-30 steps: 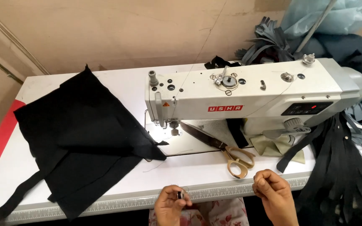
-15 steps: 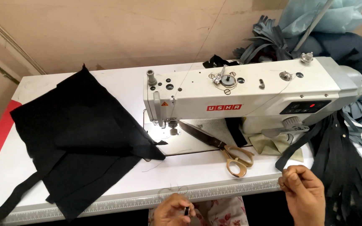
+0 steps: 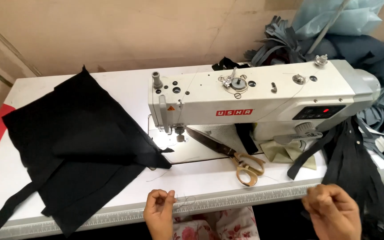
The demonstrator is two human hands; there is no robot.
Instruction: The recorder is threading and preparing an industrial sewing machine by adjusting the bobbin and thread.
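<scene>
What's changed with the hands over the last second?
The right hand moved away to the right along the table edge; the left hand stayed near the middle, fingers pinched. The hands began close together and are now wide apart. Black cloth, scissors and sewing machine stayed put.

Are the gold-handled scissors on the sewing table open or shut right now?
Shut. The gold-handled scissors lie flat under the white sewing machine's arm, dark blades together as one strip, the two handle loops side by side.

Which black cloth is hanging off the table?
The bundle of black strips by the right hand hangs over the table's right edge; the big black cloth lies flat at left.
</scene>
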